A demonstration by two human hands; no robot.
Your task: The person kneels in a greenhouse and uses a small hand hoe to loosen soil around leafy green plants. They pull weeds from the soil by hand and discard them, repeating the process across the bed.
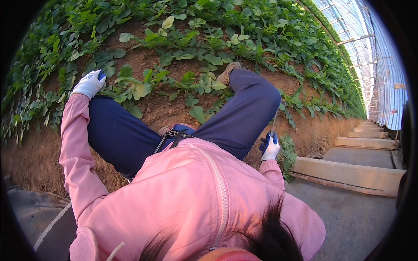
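My left hand (pixel 88 84), in a white work glove with blue coating, rests at my left knee. Its fingers curl away from view, and I cannot see anything in them. Low beside my right thigh, my right hand (pixel 270 146) in a matching glove closes around a hand tool with a thin metal shaft (pixel 274 120). The shaft points up past my right knee, and its far end is partly hidden among leaves. Between my legs, leafy green plants (pixel 140 88) grow in loose brown soil (pixel 156 111).
Dense rows of leafy plants (pixel 261 29) spread ahead and to both sides. On the right, a grey walkway (pixel 352 208) with raised concrete crosspieces (pixel 346 173) runs along the bed's soil edge. Beyond it rises a translucent greenhouse wall (pixel 388 81). Dark sheeting (pixel 32 208) lies at lower left.
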